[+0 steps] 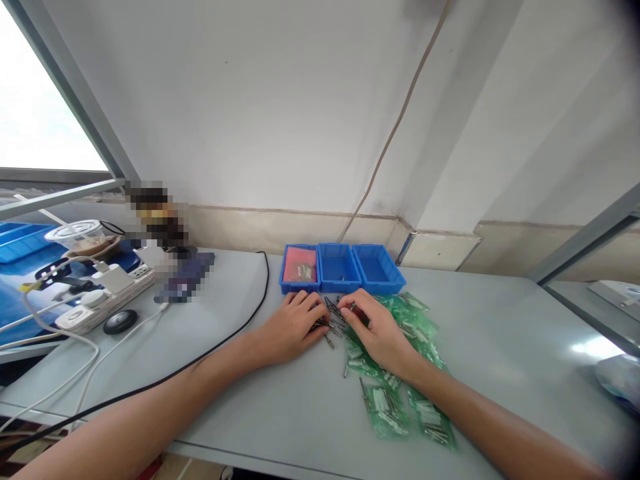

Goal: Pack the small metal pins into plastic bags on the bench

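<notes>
My left hand (pixel 295 325) rests on the grey table (pixel 500 347), fingers curled over a small pile of thin metal pins (pixel 332 319). My right hand (pixel 376 328) lies just right of the pile, thumb and fingers pinched on a pin at its top. Under and beside my right wrist lie several green plastic bags (pixel 400 400) with more pins inside. Directly behind the hands stand three small blue bins: the left bin (pixel 299 268) has a pink sheet and a few small parts, the middle bin (pixel 339 267) and the right bin (pixel 377 268) look nearly bare.
A black cable (pixel 250 313) curves across the table left of my left arm. At far left sit a white power strip (pixel 107 297) with plugs, white cords, a round black object (pixel 120 321), a lidded plastic cup (pixel 80 237) and a blue tray (pixel 20 240).
</notes>
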Demonstrator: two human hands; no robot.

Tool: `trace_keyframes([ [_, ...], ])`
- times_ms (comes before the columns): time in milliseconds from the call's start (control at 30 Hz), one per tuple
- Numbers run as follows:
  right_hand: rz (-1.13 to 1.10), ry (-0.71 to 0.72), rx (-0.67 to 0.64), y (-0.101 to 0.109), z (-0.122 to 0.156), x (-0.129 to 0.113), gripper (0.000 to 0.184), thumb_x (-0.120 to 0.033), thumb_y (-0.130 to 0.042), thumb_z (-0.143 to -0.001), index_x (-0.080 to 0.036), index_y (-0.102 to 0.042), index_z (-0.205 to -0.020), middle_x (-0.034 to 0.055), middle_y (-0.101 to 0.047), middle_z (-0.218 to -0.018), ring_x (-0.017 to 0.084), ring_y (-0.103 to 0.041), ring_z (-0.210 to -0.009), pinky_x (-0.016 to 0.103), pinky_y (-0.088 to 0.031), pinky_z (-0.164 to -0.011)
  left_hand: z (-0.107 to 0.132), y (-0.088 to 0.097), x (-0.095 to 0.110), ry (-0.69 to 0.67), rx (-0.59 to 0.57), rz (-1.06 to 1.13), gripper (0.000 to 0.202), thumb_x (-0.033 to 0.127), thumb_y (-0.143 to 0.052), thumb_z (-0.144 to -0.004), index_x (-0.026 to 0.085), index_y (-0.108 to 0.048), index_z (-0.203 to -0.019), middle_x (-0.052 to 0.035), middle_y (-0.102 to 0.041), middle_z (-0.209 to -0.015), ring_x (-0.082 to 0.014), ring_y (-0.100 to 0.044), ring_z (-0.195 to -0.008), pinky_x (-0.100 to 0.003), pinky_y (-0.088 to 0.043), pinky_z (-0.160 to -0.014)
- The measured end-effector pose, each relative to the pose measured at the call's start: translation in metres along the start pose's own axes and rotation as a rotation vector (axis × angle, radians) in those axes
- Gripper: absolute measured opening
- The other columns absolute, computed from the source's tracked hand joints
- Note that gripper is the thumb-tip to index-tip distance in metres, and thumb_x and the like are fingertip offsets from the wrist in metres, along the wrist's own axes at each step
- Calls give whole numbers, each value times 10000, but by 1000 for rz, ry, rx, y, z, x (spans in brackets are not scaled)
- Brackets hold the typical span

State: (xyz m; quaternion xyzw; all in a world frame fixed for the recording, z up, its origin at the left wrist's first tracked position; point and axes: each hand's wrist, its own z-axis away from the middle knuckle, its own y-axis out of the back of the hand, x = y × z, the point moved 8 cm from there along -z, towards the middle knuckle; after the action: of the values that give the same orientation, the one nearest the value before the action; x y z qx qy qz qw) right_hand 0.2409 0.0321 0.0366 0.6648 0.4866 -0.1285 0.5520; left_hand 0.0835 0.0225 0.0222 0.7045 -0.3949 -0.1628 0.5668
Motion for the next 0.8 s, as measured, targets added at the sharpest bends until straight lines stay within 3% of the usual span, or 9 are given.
trace_keyframes([
  [200, 5, -8, 31, 2, 1, 2, 151, -274, -518, -1086, -259, -668, -1081, 45, -675, -1045, 222, -629, -901, 349, -485, -783, 0, 0, 0, -3, 4, 5, 152, 358, -535, -1104, 227, -598, -1147, -57, -620, -1164, -244, -540, -1051, -401, -424, -967],
  [333, 31, -43, 40, 3, 0, 5, 103, -272, -561, -1065, -256, -656, -1028, 29, -665, -959, 224, -608, -877, 349, -475, -770, 0, 0, 0, 3, 5, -1, 150, 358, -541, -1102, 230, -603, -1150, -57, -620, -1175, -245, -544, -1062, -404, -424, -975],
  [500, 167, -43, -60, -5, -1, 4, 84, -249, -632, -1036, -254, -645, -953, -6, -635, -820, 231, -575, -857, 359, -447, -802, 0, 2, -5, 76, 37, -7, 170, 386, -573, -1087, 227, -608, -1137, -55, -613, -1169, -251, -533, -1056, -404, -424, -945],
  [633, 292, 53, -131, -12, 1, -3, 125, -284, -699, -1016, -236, -633, -922, 2, -634, -859, 228, -552, -862, 386, -426, -870, 0, 2, -9, 110, 62, -16, 229, 443, -601, -1070, 216, -600, -1098, -54, -615, -1133, -252, -531, -1026, -394, -415, -893],
  [800, 327, 58, -161, -15, 3, -8, 132, -292, -718, -1004, -229, -629, -929, 21, -639, -928, 238, -548, -910, 389, -425, -866, 0, -1, -10, 107, 55, -43, 212, 419, -584, -1083, 211, -593, -1049, -47, -621, -1075, -249, -532, -988, -385, -392, -861],
])
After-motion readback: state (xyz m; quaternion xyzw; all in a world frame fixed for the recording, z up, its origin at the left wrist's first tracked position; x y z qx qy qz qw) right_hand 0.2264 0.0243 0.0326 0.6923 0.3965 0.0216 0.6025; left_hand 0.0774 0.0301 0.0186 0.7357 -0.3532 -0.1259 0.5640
